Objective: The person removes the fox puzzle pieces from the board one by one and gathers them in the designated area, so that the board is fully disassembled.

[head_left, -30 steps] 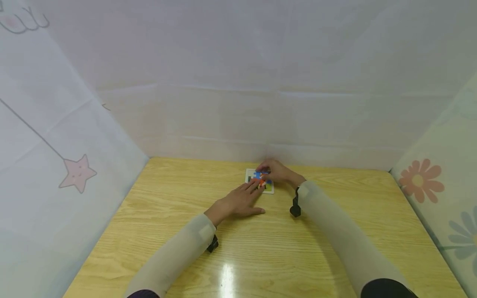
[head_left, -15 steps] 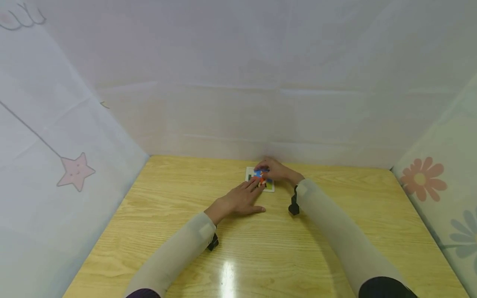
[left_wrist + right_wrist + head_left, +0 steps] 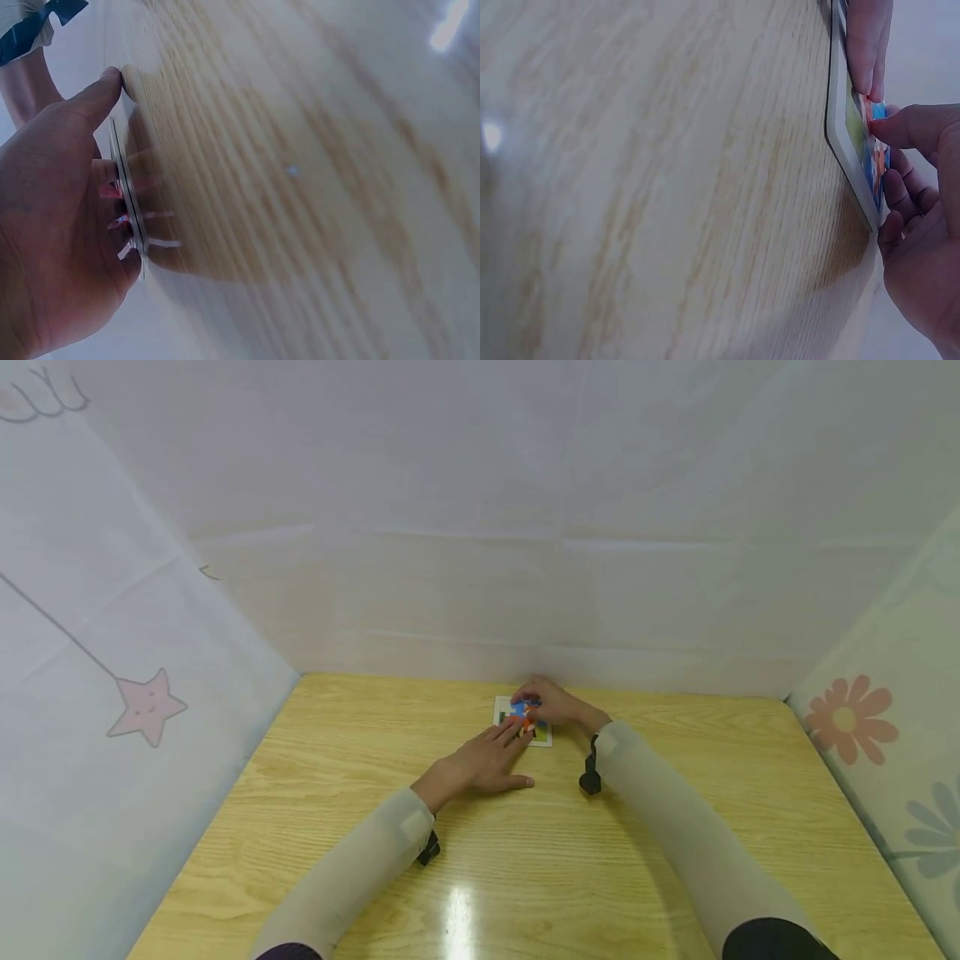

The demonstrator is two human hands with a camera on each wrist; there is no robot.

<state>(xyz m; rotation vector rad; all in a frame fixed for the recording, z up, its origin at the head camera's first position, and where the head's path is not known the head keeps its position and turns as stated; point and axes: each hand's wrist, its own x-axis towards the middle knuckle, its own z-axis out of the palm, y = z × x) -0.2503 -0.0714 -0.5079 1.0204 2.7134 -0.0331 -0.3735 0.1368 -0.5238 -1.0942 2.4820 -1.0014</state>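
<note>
Pale cloth backdrop (image 3: 450, 577) hangs beyond the wood-grain surface (image 3: 337, 760), with a printed pink star (image 3: 147, 707) toward 9 o'clock and an orange-pink flower (image 3: 851, 718) toward 3 o'clock. Your white-rimmed picture puzzle board (image 3: 845, 154) lies flat at 12 o'clock on that surface, near its far edge.

At the board's 7 to 8 o'clock, your left hand (image 3: 487, 764) spreads palm-down, fingers straight across the picture and thumb out over the wood; its grip is released, pressing rather than grasping. At the board's 1 to 2 o'clock, your right hand (image 3: 551, 703) arches over with curled fingers, its thumb (image 3: 907, 126) touching the picture beside a blue patch (image 3: 519, 708). You cannot tell from these views whether that grip pinches a loose piece or merely presses.

You seem to be at the step of adjusting the picture part with your right hand while your left braces the board. Your next move probably calls for steady left pressure and small, careful right-fingertip shifts.
</note>
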